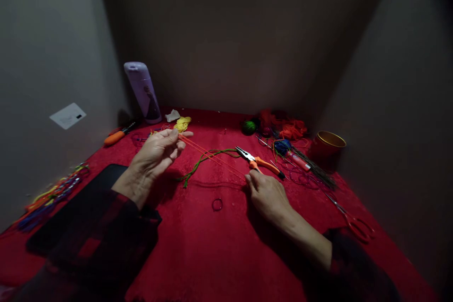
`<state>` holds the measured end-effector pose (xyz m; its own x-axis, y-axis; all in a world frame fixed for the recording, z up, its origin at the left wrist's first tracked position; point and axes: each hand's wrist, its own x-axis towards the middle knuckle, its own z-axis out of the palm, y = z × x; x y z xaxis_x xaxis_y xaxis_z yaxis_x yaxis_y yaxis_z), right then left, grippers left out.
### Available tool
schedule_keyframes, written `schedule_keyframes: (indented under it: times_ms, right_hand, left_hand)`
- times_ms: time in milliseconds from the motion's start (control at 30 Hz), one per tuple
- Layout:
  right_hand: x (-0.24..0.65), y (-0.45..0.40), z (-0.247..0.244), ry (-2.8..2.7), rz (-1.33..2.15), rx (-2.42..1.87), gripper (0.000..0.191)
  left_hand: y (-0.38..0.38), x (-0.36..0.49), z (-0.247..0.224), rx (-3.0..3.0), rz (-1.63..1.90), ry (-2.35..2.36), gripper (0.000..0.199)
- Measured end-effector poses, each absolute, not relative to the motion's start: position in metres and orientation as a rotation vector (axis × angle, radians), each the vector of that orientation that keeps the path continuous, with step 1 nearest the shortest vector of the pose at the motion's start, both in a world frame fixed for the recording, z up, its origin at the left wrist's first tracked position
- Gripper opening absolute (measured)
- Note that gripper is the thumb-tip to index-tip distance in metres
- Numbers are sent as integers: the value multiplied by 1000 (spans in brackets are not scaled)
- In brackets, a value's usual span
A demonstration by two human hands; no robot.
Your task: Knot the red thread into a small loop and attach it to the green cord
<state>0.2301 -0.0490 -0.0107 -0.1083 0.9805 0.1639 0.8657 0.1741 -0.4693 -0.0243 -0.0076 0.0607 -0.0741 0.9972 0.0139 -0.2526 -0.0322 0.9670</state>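
Observation:
Thin orange-red strands stretch above the cloth between my two hands. My left hand pinches their upper left end between thumb and finger, the other fingers loosely curled. At the lower right end, my right hand is closed on the strands, beside the handles of orange-handled pliers. A green knotted cord lies under and behind the strands, its right end by the pliers' tip. Nearer to me, a small dark ring rests on the red cloth.
Scissors, a red cup and tangled yarn are at the right. A purple bottle, yellow yarn and an orange-handled tool stand or lie back left. A black tablet and colored threads lie left.

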Motion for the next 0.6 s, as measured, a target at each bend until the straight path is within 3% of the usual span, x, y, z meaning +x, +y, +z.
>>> schedule_keyframes:
  times_ms: [200, 333, 467, 600]
  right_hand:
    - [229, -50, -6, -2023, 247, -1710, 20]
    - [220, -66, 15, -1891, 230, -1197, 30]
    - [207, -82, 31, -1812, 730, -833, 40]
    - [203, -78, 25, -1494, 1338, -700, 45]
  left_hand:
    - [-12, -15, 55, 1030, 1334, 927, 14]
    - [-24, 7, 50, 1155, 1171, 883, 15]
    - [-42, 30, 51, 1294, 911, 759, 18]
    - [-51, 41, 52, 1361, 887, 779, 20]
